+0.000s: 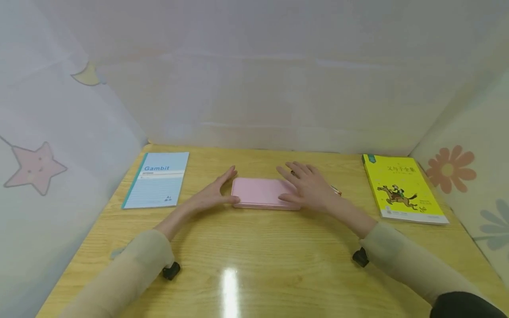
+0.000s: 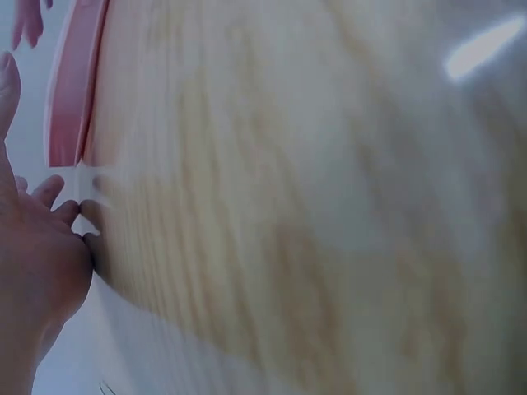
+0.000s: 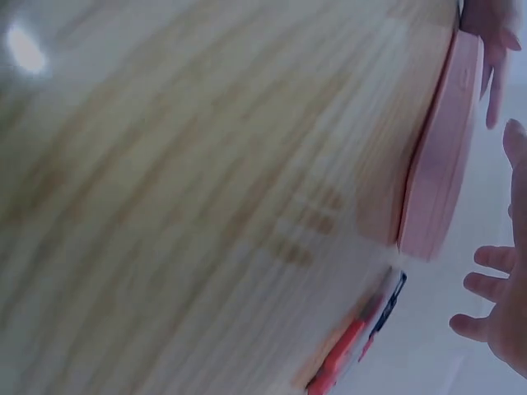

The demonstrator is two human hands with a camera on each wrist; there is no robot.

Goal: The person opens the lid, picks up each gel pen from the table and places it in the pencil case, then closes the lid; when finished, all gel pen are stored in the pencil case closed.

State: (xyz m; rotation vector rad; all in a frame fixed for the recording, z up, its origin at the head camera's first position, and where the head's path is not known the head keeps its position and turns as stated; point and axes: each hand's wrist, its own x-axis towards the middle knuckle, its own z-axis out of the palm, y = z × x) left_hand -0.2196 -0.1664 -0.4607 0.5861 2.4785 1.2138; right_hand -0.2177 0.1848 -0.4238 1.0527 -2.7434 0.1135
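A pink pencil case [image 1: 263, 192] lies flat and closed on the wooden table, its long side facing the person. My left hand [image 1: 210, 194] is spread beside the case's left end, thumb right at the front left corner. Over the right end hovers my right hand [image 1: 312, 187], fingers straight and apart, covering that end in the head view. The right wrist view shows those fingers raised above the table, next to the case [image 3: 440, 156]. Pens [image 3: 350, 346], red and dark, lie to the right of the case, mostly hidden under the right hand in the head view.
A light blue notebook [image 1: 158, 180] lies at the table's back left. At the right is a yellow book [image 1: 403, 189] with a horse on its cover. Pale printed curtains [image 1: 270, 88] enclose the table's back and sides.
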